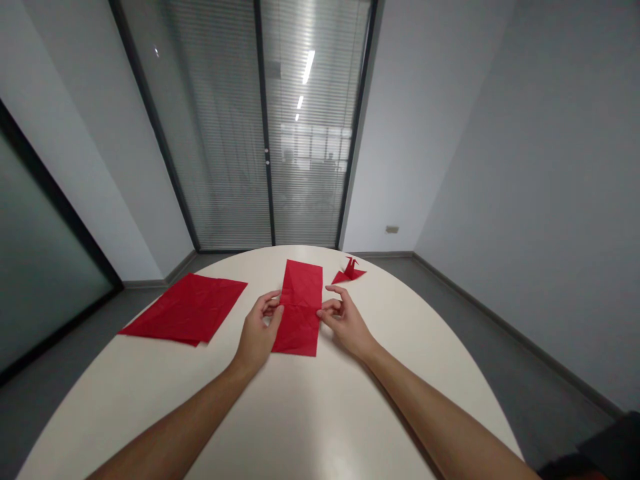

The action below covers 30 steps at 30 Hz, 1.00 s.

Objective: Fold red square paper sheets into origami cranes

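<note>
- Dim, cool light, fairly even on the walls.
- Bright light strips in the glass.
- Pale sheen on the table, well in from its far edge.
- Soft shadow beneath the right hand.
- Uprights lean, wide-angle style.

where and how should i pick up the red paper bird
The red paper bird is probably best pinched lightly at its raised middle, from above, with the nearer right hand: its wings spread low to either side, and the thin tips on top look easy to bend.
</note>
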Each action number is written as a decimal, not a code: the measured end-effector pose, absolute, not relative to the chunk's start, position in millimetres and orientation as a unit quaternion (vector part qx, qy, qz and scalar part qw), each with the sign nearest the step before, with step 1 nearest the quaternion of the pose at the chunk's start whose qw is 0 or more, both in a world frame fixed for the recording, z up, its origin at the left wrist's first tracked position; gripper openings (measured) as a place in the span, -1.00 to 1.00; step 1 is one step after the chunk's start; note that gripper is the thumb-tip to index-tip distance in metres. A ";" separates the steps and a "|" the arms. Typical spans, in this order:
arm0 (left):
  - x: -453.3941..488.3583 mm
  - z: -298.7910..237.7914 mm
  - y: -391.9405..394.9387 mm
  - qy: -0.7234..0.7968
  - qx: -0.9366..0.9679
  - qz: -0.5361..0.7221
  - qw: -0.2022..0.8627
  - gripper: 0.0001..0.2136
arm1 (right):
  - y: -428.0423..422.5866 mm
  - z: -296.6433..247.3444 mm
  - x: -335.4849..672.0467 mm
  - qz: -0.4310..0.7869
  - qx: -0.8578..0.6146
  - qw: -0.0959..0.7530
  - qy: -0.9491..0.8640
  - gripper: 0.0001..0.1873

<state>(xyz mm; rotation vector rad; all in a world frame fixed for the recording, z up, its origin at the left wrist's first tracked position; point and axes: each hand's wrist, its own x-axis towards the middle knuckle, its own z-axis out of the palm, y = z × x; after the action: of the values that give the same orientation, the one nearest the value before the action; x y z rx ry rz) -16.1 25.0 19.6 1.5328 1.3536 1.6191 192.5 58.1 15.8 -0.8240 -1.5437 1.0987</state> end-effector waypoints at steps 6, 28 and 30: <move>-18.0 16.8 25.6 0.497 0.576 0.599 0.249 -0.70 | 58.8 15.6 193.5 0.407 -0.330 0.522 -0.673 -0.67; -17.4 30.3 12.6 0.466 0.657 0.590 0.047 -0.86 | 48.0 34.2 197.7 0.144 -0.321 0.556 -0.753 -0.85; -17.0 30.4 11.4 0.461 0.665 0.588 0.018 -0.87 | 46.5 34.8 198.5 0.120 -0.315 0.557 -0.759 -0.84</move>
<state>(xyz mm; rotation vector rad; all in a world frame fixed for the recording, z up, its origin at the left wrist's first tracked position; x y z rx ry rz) -17.0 11.4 30.4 2.0646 1.4320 1.8263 198.5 46.5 34.8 -0.7443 -1.7902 0.2829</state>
